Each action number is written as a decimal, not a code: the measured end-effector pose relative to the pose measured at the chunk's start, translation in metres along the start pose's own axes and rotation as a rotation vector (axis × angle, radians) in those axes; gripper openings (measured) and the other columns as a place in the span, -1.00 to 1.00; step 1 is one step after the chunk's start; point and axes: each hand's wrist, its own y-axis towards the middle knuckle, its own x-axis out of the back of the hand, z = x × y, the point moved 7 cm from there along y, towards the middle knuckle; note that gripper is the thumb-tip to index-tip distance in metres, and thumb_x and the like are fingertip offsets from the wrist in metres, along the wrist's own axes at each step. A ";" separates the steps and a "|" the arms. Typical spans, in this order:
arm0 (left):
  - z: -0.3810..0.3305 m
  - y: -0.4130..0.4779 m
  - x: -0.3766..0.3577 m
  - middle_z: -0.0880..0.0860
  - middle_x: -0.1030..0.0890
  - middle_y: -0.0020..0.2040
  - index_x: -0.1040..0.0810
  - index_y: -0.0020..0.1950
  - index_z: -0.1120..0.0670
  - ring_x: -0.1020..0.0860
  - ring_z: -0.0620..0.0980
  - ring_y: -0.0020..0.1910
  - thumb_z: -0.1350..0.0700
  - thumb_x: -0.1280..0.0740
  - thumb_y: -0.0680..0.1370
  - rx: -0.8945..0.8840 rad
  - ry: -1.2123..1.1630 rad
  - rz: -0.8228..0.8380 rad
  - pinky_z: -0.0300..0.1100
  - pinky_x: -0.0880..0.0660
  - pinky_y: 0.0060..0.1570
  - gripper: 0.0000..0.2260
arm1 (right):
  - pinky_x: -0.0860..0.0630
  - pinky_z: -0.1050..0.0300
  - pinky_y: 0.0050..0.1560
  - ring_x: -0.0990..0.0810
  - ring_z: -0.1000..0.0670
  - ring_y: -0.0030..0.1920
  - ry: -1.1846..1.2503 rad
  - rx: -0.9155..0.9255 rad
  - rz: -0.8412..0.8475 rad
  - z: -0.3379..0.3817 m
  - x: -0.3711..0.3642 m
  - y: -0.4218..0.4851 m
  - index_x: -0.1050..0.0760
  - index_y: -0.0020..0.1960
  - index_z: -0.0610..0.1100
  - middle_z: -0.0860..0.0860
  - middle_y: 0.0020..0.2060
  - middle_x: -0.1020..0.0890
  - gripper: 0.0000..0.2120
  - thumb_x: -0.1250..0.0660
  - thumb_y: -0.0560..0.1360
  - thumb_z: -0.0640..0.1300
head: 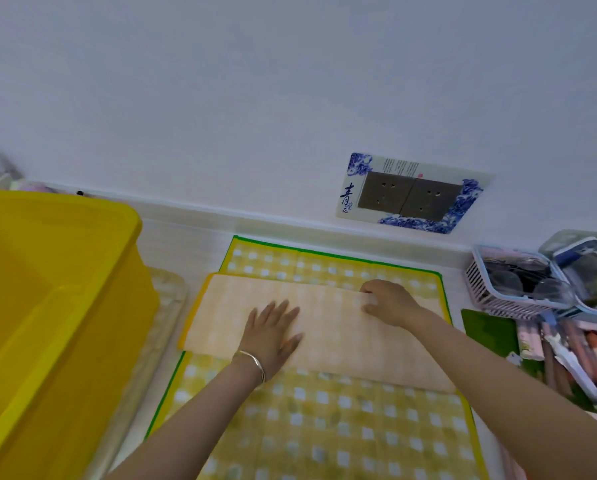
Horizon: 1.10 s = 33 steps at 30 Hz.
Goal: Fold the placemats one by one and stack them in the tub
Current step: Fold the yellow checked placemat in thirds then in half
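Left hand: the left hand (272, 332) lies flat with fingers straight and spread, palm pressing on the folded placemat (324, 327); a bracelet (255, 363) sits on its wrist.
Right hand: the right hand (388, 303) has fingers and thumb curled over the folded placemat's upper edge, pinching it near the right end.
Folded placemat: a long pale orange strip, centre of the frame, lying across a spread yellow checked placemat (324, 420) with a green border.
Tub: the yellow tub (117, 323) stands at the left, just beside both mats; its inside shows only yellow.
Surface and room: a white counter meets a plain white wall (255, 98); a double socket (409, 195) with a blue-and-white surround is at upper right.
Right edge: a slatted basket (477, 275) and clear containers hold blurred clutter, with packets below them.
Hard to tell: a pale patterned sheet (168, 306) beside the tub is partly hidden, and the checked placemat runs off the bottom edge.
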 end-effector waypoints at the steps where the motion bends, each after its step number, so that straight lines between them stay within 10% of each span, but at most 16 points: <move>1: 0.000 -0.001 -0.006 -0.08 0.08 0.55 0.04 0.53 -0.13 0.10 -0.04 0.52 -0.45 0.49 0.22 -0.006 0.013 0.020 -0.01 0.18 0.44 -0.06 | -0.37 0.10 0.01 -0.50 -0.07 0.10 0.022 -0.008 0.011 -0.001 -0.006 0.002 -0.48 0.14 -0.10 -0.03 0.12 -0.53 -0.79 -0.31 0.51 -0.12; 7: -0.002 -0.008 -0.032 -0.08 0.21 0.53 0.15 0.50 -0.21 0.17 0.04 0.52 -0.37 0.54 0.23 -0.029 0.052 0.089 0.02 0.26 0.42 -0.15 | -0.35 0.10 0.18 -0.40 -0.06 0.21 0.127 -0.050 -0.042 -0.006 -0.027 0.004 -0.44 0.22 -0.10 -0.04 0.17 -0.48 -0.66 -0.29 0.46 -0.21; 11: 0.000 -0.027 -0.047 -0.05 -0.11 0.49 -0.01 0.51 -0.19 -0.13 0.09 0.49 -0.25 0.26 0.58 -0.057 0.101 0.010 0.00 0.10 0.39 -0.49 | -0.33 0.09 0.17 -0.36 -0.07 0.22 0.124 -0.067 -0.070 -0.008 -0.039 -0.009 -0.43 0.21 -0.11 -0.03 0.15 -0.49 -0.66 -0.26 0.44 -0.22; 14: -0.003 -0.042 -0.056 -0.05 0.02 0.55 0.02 0.51 -0.16 0.17 0.02 0.52 -0.22 0.18 0.60 -0.103 0.128 -0.104 0.01 0.11 0.37 -0.53 | -0.32 0.10 0.16 -0.36 -0.06 0.21 0.137 -0.071 -0.108 -0.007 -0.045 -0.022 -0.43 0.20 -0.12 -0.02 0.14 -0.48 -0.66 -0.25 0.43 -0.24; 22: -0.006 -0.045 -0.056 -0.05 0.03 0.55 0.06 0.52 -0.12 0.20 0.02 0.51 -0.20 0.22 0.61 -0.107 0.162 -0.253 0.07 0.09 0.37 -0.51 | -0.17 0.09 0.37 -0.32 -0.10 0.35 0.166 -0.128 -0.323 0.008 -0.048 -0.061 -0.37 0.35 -0.16 -0.08 0.33 -0.40 -0.60 -0.22 0.52 -0.22; 29: 0.000 -0.035 -0.061 -0.06 0.17 0.54 0.07 0.53 -0.11 0.18 0.02 0.52 -0.20 0.23 0.60 -0.057 0.121 -0.256 0.10 0.10 0.37 -0.50 | 0.21 0.11 0.45 -0.03 -0.01 0.52 0.214 -0.072 -0.342 0.077 -0.103 -0.073 -0.21 0.48 -0.08 -0.01 0.51 -0.14 -0.34 0.27 0.48 0.09; 33: 0.002 -0.035 -0.061 -0.06 0.17 0.54 0.07 0.53 -0.10 0.18 0.00 0.52 -0.18 0.24 0.61 -0.059 0.138 -0.288 0.09 0.10 0.38 -0.51 | -0.05 0.01 0.37 -0.40 -0.07 0.37 0.145 -0.149 -0.299 0.095 -0.123 -0.072 -0.44 0.35 -0.08 -0.03 0.38 -0.42 -0.52 0.03 0.52 -0.03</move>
